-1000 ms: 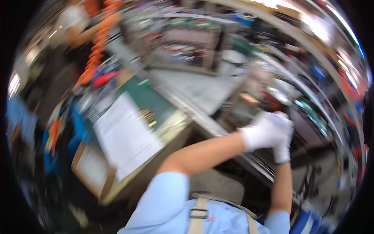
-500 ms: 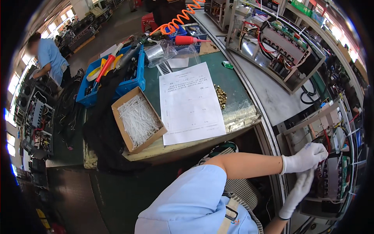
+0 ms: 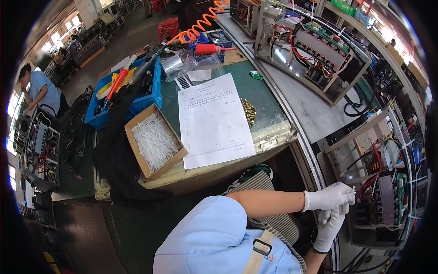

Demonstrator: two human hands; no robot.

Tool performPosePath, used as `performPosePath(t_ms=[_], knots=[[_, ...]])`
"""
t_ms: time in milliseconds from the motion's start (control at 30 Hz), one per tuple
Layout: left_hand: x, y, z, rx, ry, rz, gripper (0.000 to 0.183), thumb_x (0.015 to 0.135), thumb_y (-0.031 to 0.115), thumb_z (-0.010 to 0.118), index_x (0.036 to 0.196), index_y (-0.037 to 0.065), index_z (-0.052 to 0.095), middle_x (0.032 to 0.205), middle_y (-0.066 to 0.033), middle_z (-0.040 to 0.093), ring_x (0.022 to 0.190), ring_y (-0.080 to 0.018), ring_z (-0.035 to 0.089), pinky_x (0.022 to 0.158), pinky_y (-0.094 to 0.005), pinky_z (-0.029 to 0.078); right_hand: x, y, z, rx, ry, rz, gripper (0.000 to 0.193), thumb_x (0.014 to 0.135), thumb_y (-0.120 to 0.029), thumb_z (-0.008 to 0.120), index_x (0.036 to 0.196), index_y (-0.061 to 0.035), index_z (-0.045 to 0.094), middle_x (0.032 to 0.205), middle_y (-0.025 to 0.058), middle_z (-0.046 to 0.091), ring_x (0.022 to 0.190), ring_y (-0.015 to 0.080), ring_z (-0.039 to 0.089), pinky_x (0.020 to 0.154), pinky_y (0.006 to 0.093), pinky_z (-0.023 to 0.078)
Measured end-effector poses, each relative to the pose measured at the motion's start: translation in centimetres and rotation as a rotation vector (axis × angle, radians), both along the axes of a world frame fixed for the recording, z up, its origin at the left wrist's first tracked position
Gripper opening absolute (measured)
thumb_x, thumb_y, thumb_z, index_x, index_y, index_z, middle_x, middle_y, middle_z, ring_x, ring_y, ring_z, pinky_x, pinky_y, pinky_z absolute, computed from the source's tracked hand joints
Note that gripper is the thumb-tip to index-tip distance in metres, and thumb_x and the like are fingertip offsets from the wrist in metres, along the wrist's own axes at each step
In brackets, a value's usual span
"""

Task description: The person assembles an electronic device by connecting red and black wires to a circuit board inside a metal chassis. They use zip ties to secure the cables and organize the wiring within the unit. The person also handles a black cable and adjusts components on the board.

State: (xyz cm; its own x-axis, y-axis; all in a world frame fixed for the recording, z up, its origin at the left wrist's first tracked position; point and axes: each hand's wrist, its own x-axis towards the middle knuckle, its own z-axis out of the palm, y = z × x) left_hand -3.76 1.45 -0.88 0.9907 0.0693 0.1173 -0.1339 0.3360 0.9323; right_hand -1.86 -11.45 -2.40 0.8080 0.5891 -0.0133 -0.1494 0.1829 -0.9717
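At the lower right of the frame, the gloved left hand [image 3: 330, 197] and right hand [image 3: 328, 232] meet beside an open metal chassis [image 3: 388, 205], fingers curled together; a small white tip shows, but what they grasp, if anything, cannot be told. The chassis stands with its wiring [image 3: 378, 160] exposed, apparently for access. Left of centre, an open carton [image 3: 170, 165] of white strips [image 3: 156, 139] sits at the workbench [image 3: 270, 108] edge, presumably within reach.

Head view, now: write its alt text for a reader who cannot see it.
A person's white-gloved left hand and right hand meet beside an open electronics chassis. To their left, a green-topped workbench bears a printed sheet, brass-coloured fittings, a cardboard box of white cable ties and a blue bin.
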Motion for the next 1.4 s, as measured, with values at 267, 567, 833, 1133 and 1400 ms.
performPosePath(t_ms=[267,567,833,1133,1400], knots=[[1.1,2.6,-0.4,-0.736,-0.028,0.008,0.041,0.100,0.041,0.049,0.107,0.001,0.057,0.070,-0.0041,0.062,0.062,-0.0150,0.061,0.065,-0.0303,0.052,-0.2,-2.6,-1.4,-0.225,-0.085,0.092,0.034,0.103,-0.030,0.047,0.100,0.0018,0.058,0.060,0.0036,0.054,0.047,0.0076,0.045,0.046,0.0205,0.038],[-1.3,2.9,-2.2,1.187,-0.363,0.364,0.027,0.094,0.027,0.052,0.096,0.006,0.067,0.082,-0.0132,0.067,0.082,-0.0311,0.067,0.071,-0.0435,0.053,0.1,-2.4,0.6,-0.294,-0.399,-0.218,0.032,0.102,-0.023,0.050,0.124,-0.0001,0.056,0.094,0.0010,0.060,0.069,0.0025,0.044,0.066,0.0174,0.042],[-2.3,1.5,-0.6,0.751,0.054,-0.125,0.024,0.083,0.022,0.058,0.085,0.003,0.071,0.068,-0.0126,0.068,0.073,-0.0281,0.068,0.067,-0.0384,0.053,2.1,-3.8,-0.3,-0.369,-0.553,-0.130,0.016,0.095,-0.005,0.058,0.106,0.0034,0.065,0.095,0.0005,0.065,0.086,0.0075,0.057,0.079,0.0215,0.046],[-0.9,4.0,-2.5,1.280,0.020,0.512,0.020,0.091,0.021,0.052,0.100,0.006,0.062,0.089,-0.0110,0.063,0.082,-0.0283,0.066,0.070,-0.0393,0.055,5.5,-7.8,1.0,-0.315,-0.496,-0.394,0.016,0.097,-0.010,0.057,0.102,0.0017,0.066,0.082,-0.0009,0.057,0.068,0.0035,0.047,0.062,0.0172,0.041],[-0.5,1.6,-2.6,1.095,-0.347,0.166,0.022,0.087,0.020,0.057,0.104,0.009,0.067,0.091,-0.0121,0.068,0.088,-0.0305,0.067,0.077,-0.0428,0.053,2.3,-4.1,3.3,-0.422,-0.471,-0.320,0.011,0.088,-0.005,0.066,0.096,0.0008,0.071,0.082,0.0016,0.064,0.068,0.0089,0.057,0.063,0.0228,0.048]])
